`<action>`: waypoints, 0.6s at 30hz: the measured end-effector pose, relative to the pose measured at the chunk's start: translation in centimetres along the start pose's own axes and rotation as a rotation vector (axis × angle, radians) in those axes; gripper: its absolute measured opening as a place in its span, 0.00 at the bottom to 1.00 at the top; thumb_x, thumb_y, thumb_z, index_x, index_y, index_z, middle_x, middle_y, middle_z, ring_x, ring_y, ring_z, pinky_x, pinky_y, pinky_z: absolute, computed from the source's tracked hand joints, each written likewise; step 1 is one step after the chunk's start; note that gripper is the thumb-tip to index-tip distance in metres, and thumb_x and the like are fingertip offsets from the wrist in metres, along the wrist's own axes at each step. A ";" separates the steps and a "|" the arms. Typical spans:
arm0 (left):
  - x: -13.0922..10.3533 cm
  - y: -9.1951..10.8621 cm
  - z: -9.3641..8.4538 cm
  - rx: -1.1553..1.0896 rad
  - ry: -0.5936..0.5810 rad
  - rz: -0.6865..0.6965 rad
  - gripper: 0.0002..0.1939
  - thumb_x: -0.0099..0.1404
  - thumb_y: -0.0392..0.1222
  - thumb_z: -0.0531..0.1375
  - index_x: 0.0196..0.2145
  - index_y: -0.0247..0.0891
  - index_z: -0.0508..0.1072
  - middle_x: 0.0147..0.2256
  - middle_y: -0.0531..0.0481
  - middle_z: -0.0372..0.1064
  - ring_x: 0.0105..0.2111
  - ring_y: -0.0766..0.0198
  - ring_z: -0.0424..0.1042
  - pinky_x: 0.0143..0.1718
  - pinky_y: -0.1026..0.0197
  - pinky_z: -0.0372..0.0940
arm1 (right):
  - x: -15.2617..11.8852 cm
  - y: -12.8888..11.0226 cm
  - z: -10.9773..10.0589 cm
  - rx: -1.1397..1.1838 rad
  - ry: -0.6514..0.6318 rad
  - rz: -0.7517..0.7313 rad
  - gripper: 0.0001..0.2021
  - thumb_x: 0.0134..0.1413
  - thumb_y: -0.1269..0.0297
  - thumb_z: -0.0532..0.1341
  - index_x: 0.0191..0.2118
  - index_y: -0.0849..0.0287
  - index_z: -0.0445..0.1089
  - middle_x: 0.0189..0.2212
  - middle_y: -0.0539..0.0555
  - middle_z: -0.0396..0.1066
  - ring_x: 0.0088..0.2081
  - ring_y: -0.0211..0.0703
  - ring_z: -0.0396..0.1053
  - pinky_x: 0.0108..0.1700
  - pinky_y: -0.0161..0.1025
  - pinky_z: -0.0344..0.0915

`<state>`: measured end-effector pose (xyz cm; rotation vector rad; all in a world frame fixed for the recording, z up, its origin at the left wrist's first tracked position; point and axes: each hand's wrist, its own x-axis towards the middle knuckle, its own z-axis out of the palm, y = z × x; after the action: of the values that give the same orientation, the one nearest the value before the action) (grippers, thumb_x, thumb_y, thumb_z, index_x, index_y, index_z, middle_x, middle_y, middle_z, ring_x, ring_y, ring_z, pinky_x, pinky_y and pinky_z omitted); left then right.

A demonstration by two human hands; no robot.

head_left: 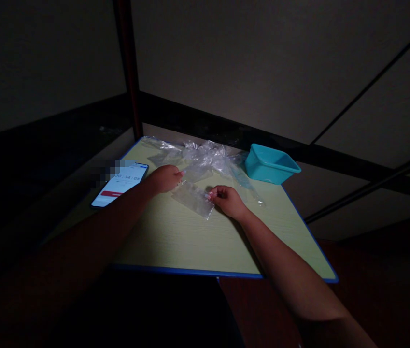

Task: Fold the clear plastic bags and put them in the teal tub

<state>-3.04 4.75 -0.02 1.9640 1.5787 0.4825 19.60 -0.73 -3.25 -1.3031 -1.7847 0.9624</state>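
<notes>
A small clear plastic bag (192, 201) is stretched flat just over the table, between my two hands. My left hand (165, 179) is closed in a pinch at the bag's upper left corner. At its right edge, the thumb and fingers of my right hand (229, 202) grip the plastic. Behind both hands lies a crumpled, shiny heap of clear plastic bags (208, 157), some spreading toward the teal basin. How many bags are in the heap, I cannot tell.
A teal plastic basin (272, 173) stands at the table's back right. On the left, beside my left forearm, lies a phone (120, 186) with a lit timer screen. The pale table (190, 246) has a blue edge, and walls rise behind it. Surroundings are dark.
</notes>
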 end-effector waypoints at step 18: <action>-0.5 0.6 -0.3 -0.035 -0.068 -0.037 0.18 0.60 0.52 0.55 0.23 0.35 0.70 0.24 0.47 0.73 0.22 0.64 0.71 0.25 0.66 0.61 | 0.3 0.7 0.7 -0.242 0.175 0.030 0.10 0.51 0.59 0.56 0.24 0.58 0.61 0.18 0.48 0.63 0.22 0.36 0.57 0.24 0.33 0.51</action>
<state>-2.92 4.21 0.63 1.9014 1.5514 0.4206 19.18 -0.37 -4.12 -1.5172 -1.7898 0.6394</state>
